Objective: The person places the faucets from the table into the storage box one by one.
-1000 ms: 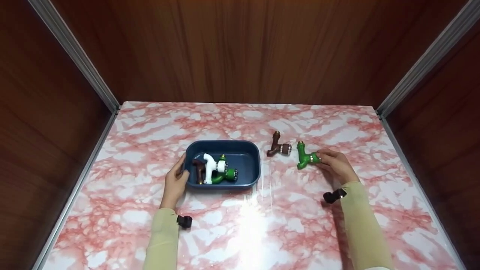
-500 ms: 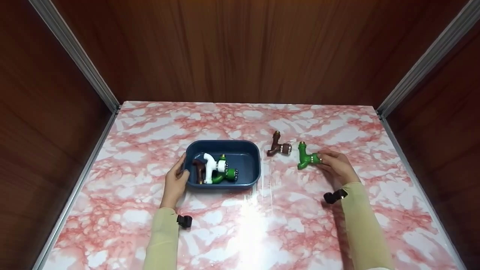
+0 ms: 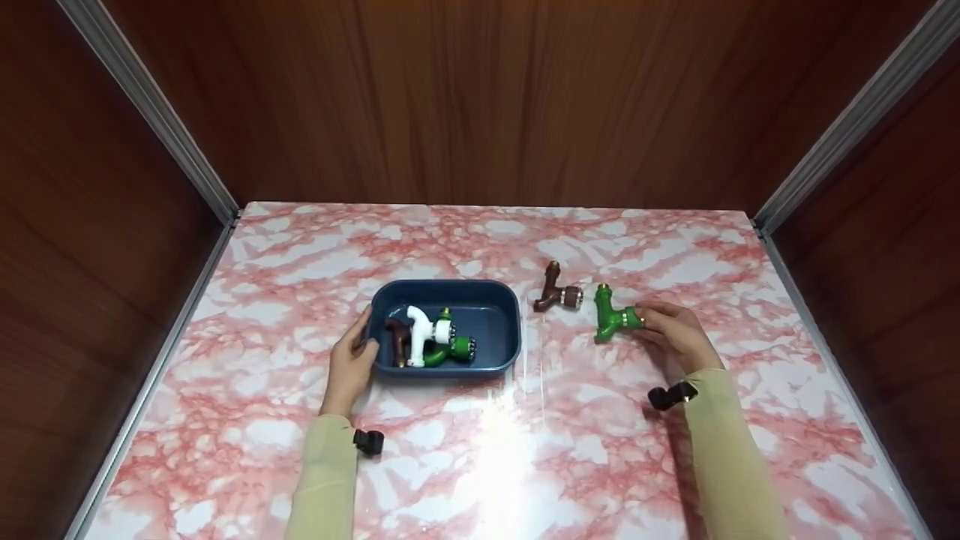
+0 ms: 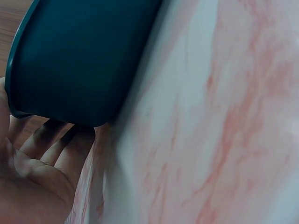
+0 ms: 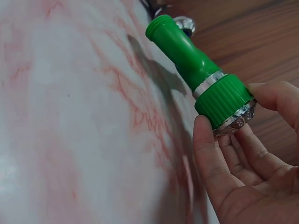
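My right hand (image 3: 651, 321) pinches the ribbed cap end of a green plastic tap fitting (image 3: 609, 318) between thumb and fingers. In the right wrist view the green fitting (image 5: 187, 51) points away from my right hand (image 5: 231, 106), just above the marble top. A brown fitting (image 3: 559, 291) lies on the table just left of it. My left hand (image 3: 358, 346) rests against the left end of a dark blue tray (image 3: 495, 296). The tray holds a brown, a white and a green fitting. The left wrist view shows straight fingers (image 4: 56, 144) under the blue tray's wall (image 4: 79, 60).
The table top (image 3: 480, 450) is pink-and-white marble pattern, boxed in by wooden walls behind and on both sides. Metal rails (image 3: 172, 142) run along the left and right edges. Bare surface lies in front of the tray and between my arms.
Almost nothing differs. My right wrist has drifted a little to the right while the green fitting stays in nearly the same spot. The left hand and tray have not moved.
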### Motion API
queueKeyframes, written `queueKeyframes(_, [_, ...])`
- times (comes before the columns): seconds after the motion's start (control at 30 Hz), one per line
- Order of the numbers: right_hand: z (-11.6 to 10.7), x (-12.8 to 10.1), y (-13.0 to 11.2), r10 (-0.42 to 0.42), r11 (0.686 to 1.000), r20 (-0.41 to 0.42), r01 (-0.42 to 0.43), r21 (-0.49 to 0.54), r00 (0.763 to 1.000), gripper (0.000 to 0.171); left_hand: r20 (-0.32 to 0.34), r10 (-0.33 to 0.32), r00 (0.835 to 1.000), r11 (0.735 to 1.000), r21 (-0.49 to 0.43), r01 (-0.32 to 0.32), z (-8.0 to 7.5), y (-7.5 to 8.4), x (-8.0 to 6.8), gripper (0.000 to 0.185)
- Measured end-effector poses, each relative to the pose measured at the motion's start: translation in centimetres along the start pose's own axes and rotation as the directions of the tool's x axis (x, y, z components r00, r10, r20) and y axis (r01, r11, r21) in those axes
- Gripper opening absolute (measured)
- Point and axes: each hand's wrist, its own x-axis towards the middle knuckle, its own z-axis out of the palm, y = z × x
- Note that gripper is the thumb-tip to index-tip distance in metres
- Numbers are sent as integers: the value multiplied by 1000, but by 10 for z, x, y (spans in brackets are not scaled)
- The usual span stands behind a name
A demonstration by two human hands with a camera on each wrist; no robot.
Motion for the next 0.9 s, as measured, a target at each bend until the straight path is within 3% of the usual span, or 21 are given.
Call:
queueKeyframes(0.27, [8,-7,-10,41,999,22,-42,18,999,59,27,55,998,998,-35,-54,-2,22,-8,54])
queueKeyframes(0.5, [17,-8,-13,9,999,21,-10,45,1000,49,18,39,999,999,-18,-39,-2,24,-9,54])
queueKeyframes(0.77, [30,-9,-22,-29,999,57,27,43,998,57,12,36,999,999,-20,-36,-1,24,-9,54])
queueKeyframes(0.9, [36,-11,-25,-36,999,70,34,34,997,51,16,34,999,999,-17,-34,-2,21,-8,55])
